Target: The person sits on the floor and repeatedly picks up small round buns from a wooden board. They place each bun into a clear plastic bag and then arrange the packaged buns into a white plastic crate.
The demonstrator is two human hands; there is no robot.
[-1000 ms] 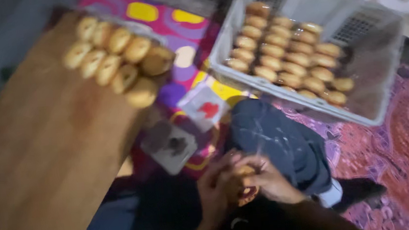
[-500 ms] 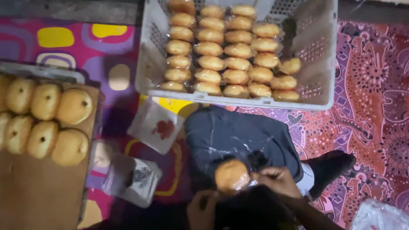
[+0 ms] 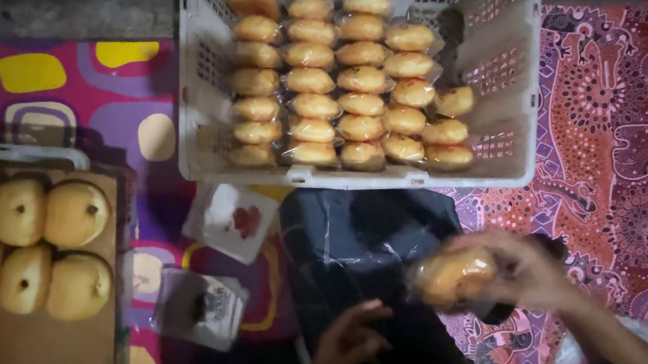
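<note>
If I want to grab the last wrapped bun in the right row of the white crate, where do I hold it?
Take that wrapped bun by its two short ends, reaching straight down from above. The crate wall and the bun in front block the sides, but its top is bare. Pinch gently: it looks soft inside the thin plastic.

Unwrapped buns on a wooden board, patterned mats (purple, red)

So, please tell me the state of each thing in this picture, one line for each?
Right hand: grip closed on the wrapped bun.
Wrapped bun: in clear plastic, held above the lap.
Left hand: open, holding nothing.
White crate: partly filled with rows of wrapped buns.
Unwrapped buns: bare, on the wooden board.
</note>
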